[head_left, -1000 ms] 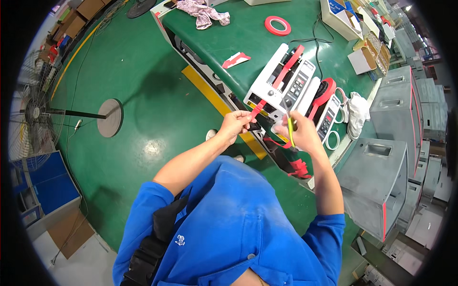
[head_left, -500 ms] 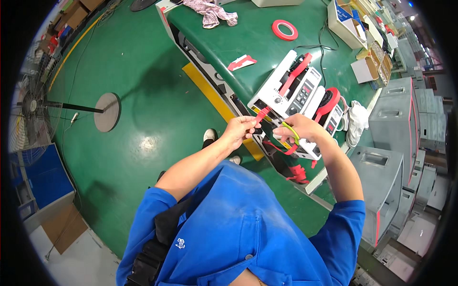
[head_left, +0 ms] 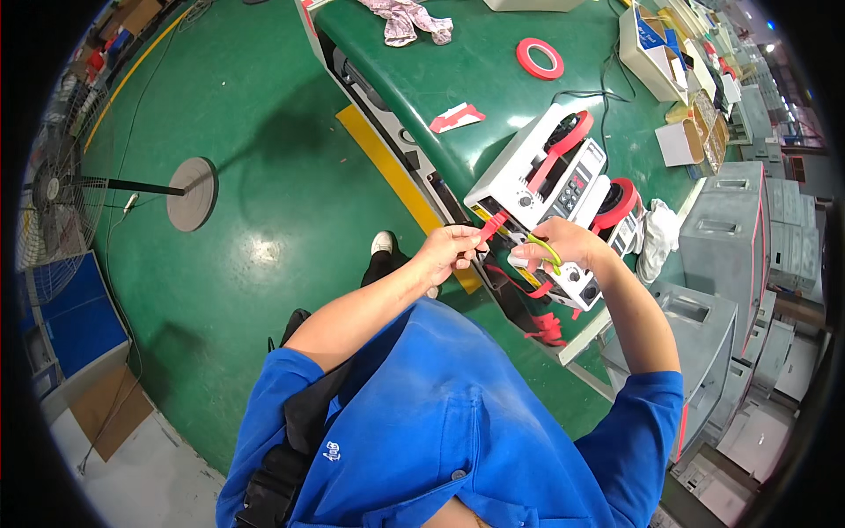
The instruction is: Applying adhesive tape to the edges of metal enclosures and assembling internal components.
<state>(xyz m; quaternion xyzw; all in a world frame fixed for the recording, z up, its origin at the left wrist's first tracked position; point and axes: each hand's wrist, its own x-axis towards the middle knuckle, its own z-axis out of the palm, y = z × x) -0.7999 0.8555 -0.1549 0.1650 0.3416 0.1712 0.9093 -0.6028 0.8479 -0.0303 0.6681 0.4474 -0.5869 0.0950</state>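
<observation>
"At the front edge of the green surface (head_left: 475, 62), where are your hands?"

"Left hand (head_left: 451, 249): just off that edge, thumb and fingers pinched on a red strip (head_left: 496, 223). Strip spans the short gap between my fingertips and the front of the first tape dispenser (head_left: 506, 179), white, standing close to the edge."

"And the right?"

"Right hand (head_left: 563, 245): curled around a yellow-green-handled tool (head_left: 549, 253), just to the right of the strip. Whether its tip meets the strip, I cannot tell; my fingers hide it. Below that hand, toward the near right corner, stands the second tape dispenser (head_left: 576, 289), also white, loaded with a red roll (head_left: 623, 201)."

"Rest of the surface?"

"Flat tape roll (head_left: 525, 58), red with a white core, farther in from the front edge. Red-and-white scrap (head_left: 458, 117) close to that edge, left of the first dispenser. Patterned cloth (head_left: 400, 22) toward the left end; white cloth (head_left: 657, 233) along the right edge. Bunched red tape (head_left: 547, 328) hangs by the near right corner."
</observation>
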